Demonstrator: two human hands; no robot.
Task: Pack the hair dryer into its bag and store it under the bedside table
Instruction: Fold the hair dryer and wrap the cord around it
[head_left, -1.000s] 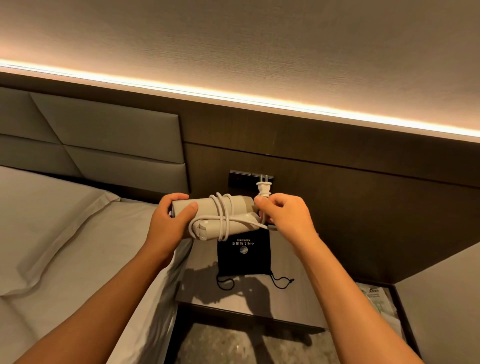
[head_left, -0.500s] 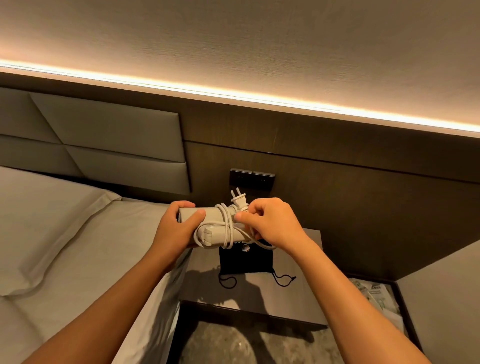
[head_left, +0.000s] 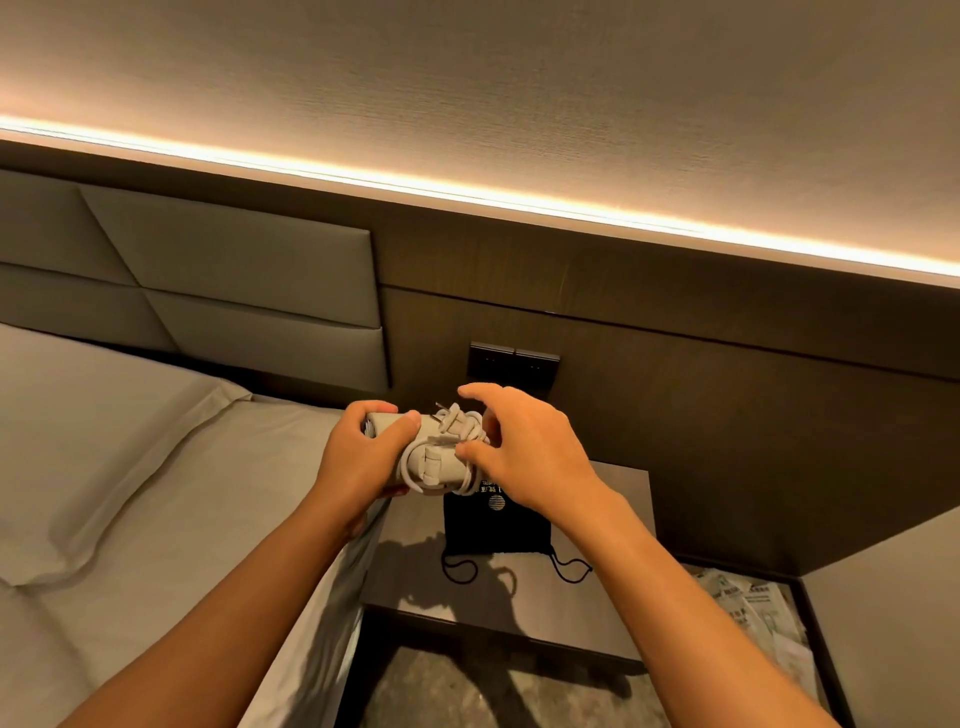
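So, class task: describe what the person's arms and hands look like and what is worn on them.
Both forearms are bare as far as the frame shows: no sleeves, watch or bracelet in view. The left hand and right hand wear no gloves, and no rings are visible.
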